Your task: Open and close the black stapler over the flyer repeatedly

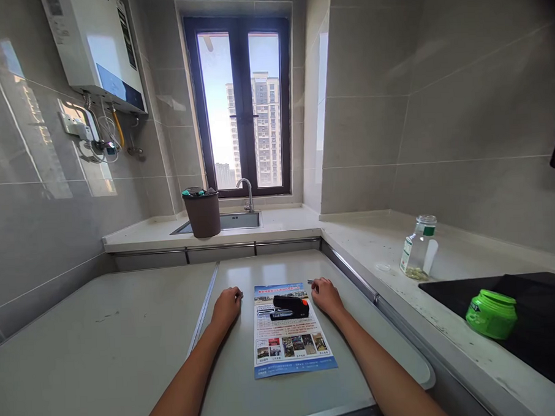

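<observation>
A printed flyer (293, 358) with blue bands, text and small photos lies flat on the pale board in front of me. On its upper half rests a black stapler (288, 307) with a red-orange spot at its right end. My left hand (226, 307) is closed on the board left of the flyer, a tiny dark bit showing at its fingertips. To the right of the flyer, my right hand (326, 295) is also closed, with a small grey piece at its fingertips. Both pieces are too small to name. Neither hand touches the stapler.
A brown bin (203, 215) stands at the sink (240, 220) under the window. On the right counter (366, 241) are a glass jar (417, 249) and a green tub (492, 314), the latter by a black cooktop (540, 319). A water heater (100, 53) hangs on the left wall.
</observation>
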`<state>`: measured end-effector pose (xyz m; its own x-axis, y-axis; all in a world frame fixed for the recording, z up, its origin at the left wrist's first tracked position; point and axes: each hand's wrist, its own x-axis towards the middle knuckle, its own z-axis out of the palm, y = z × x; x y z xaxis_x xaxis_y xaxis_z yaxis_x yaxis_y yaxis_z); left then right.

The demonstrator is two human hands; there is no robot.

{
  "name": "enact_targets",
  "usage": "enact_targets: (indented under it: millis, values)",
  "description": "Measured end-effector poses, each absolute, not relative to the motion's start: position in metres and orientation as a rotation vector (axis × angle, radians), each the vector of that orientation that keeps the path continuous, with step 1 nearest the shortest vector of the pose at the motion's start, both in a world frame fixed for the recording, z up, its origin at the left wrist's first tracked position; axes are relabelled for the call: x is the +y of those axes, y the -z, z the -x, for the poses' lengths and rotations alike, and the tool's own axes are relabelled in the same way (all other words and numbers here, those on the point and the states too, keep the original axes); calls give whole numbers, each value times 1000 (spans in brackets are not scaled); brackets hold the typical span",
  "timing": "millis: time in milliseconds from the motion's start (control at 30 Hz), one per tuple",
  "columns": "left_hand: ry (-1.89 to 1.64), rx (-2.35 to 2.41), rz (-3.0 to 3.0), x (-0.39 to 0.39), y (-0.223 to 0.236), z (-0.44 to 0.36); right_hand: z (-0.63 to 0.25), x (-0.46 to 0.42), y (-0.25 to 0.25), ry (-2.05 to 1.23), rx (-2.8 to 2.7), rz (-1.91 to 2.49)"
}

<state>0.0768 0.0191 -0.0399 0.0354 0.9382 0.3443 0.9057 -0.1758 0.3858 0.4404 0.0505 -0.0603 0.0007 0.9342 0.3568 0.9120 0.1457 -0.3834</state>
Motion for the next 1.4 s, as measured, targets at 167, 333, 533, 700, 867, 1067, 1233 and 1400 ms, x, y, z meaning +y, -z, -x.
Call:
enact_targets:
  millis: [167,333,533,700,867,1067,1233,1400]
  values:
    - [-917,1918,-2149,18,41,-79,-441,53,62,-70,-1898,1754]
    - [-918,1935,-2099,15,38,-81,-441,54,62,-88,-1902,1764]
    - [-1050,1794,-2055,13,35,-87,-441,55,63,-104,-1887,1779]
    - [-1133,1522,-2141,13,34,-94,-442,58,64,-139,-1877,1799]
    - [-1156,1498,-2197,9,30,-98,-442,57,64,-137,-1847,1786]
    - [-1148,1573,-2193,7,27,-98,-443,56,63,-135,-1849,1775]
    - [-1150,1593,-2140,7,26,-97,-443,55,61,-154,-1860,1767]
    - [-1176,1609,-2058,9,30,-96,-443,54,59,-154,-1858,1751]
